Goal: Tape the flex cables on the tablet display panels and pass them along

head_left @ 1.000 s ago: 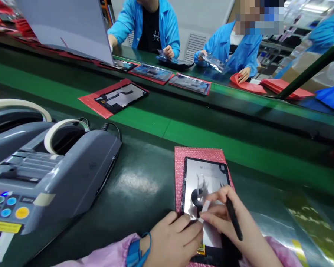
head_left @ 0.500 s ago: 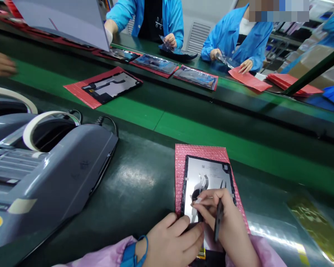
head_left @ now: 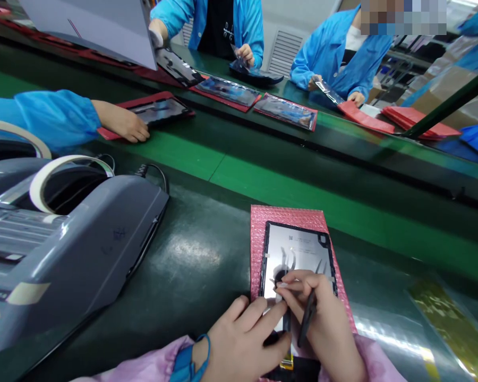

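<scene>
A tablet back panel [head_left: 298, 249] lies on a pink bubble-wrap sheet [head_left: 287, 216] at the near edge of the dark green bench. My left hand [head_left: 242, 342] rests on the panel's lower left corner, fingers stretched toward the middle. My right hand [head_left: 322, 318] is closed round black tweezers [head_left: 306, 318], and its fingertips press a small pale strip onto the panel beside a black flex cable [head_left: 281, 276]. Both sleeves are pink; a blue wrist strap sits on my left wrist.
A grey tape dispenser [head_left: 63, 249] with white tape rolls fills the left. Beyond a green conveyor belt [head_left: 263, 180], a blue-sleeved person's hand [head_left: 123, 124] touches a panel on a red sheet. Two more blue-coated people handle panels and red sheets at the far bench.
A blue-sleeved arm has reached in from the left onto the red sheet on the belt. My right fingertips slid slightly down the panel; my left fingers stretched out toward them.
</scene>
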Demonstrator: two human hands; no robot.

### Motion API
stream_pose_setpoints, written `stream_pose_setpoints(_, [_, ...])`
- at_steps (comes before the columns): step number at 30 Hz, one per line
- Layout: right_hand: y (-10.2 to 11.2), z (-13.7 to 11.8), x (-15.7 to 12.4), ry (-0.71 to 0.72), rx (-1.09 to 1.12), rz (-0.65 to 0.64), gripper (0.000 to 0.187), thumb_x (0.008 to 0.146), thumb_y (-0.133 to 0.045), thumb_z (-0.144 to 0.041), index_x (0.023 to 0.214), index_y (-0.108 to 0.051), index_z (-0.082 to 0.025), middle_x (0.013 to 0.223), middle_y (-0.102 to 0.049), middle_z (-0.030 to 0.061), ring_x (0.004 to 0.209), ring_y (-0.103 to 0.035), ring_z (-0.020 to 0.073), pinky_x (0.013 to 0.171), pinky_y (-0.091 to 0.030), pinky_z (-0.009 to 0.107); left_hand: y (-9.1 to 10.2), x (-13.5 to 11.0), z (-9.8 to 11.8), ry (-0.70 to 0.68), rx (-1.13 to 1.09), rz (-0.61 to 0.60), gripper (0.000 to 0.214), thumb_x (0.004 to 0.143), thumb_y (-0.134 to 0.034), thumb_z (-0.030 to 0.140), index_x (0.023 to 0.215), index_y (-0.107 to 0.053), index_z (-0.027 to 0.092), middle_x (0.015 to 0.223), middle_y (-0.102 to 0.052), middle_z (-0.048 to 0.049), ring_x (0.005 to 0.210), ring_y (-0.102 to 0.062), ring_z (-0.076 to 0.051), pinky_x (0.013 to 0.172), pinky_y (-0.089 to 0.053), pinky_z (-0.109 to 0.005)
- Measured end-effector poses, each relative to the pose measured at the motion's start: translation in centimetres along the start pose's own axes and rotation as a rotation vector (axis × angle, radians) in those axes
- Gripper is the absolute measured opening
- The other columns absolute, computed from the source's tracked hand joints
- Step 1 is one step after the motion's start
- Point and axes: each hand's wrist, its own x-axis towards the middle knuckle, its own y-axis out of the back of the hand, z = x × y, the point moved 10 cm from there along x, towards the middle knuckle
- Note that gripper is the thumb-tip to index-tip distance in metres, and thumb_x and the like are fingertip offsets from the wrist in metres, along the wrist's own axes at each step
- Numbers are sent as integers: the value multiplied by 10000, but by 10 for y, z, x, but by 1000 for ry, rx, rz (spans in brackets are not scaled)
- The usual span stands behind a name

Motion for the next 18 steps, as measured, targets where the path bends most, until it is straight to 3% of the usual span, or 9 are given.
stream_pose_setpoints(6, [1, 4, -1, -22, 21, 22, 251, 923, -669, -281, 880, -422, -289, 1060, -715, -4, 859, -763, 150, 745, -592, 248, 2, 2, -3, 5, 31, 12, 198, 991, -583, 212, 868, -695, 320, 1086, -729, 49, 960, -580, -187, 857, -412, -323])
stream_pose_setpoints(18, [1, 4, -3, -63, 6, 88, 252, 918, -660, -334, 862, -420, -282, 1047, -717, 37, 875, -751, 198, 752, -602, 338, -7, -3, 0, -8, 89, -10, 133, 979, -611, 259, 955, -701, 354, 1061, -703, 26, 974, -553, -193, 908, -369, -318])
